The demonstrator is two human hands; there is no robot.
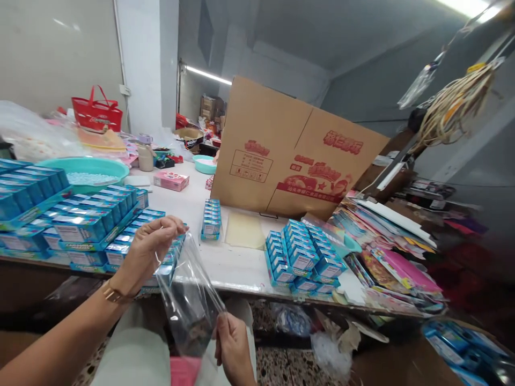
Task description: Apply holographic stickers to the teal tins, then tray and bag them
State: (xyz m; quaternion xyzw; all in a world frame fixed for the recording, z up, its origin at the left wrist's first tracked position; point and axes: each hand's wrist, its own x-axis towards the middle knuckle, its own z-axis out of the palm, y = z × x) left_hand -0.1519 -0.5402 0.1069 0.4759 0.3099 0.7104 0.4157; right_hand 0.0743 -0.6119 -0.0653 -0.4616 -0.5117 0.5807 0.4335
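A clear plastic bag [189, 300] is stretched between my two hands over my lap, just in front of the table edge. My left hand [155, 244], with a gold band on the wrist, pinches the bag's upper end near the left stacks. Lower down, my right hand [233, 340] grips the bag's other side with thumb and fingers closed. Blue boxes in display trays [86, 220] are stacked behind and left of my left hand. One narrow tray of blue boxes [211, 219] stands alone mid-table, and more stacked trays of blue boxes [301, 252] sit to the right.
A large printed cardboard carton [289, 150] stands at the table's back. A turquoise basin [88, 169] and a pink box [171, 181] are at the left. Beside the right stacks lie piled printed sheets [394, 236]. Crumpled plastic [330, 354] lies below the table; bundled cords [458, 102] hang upper right.
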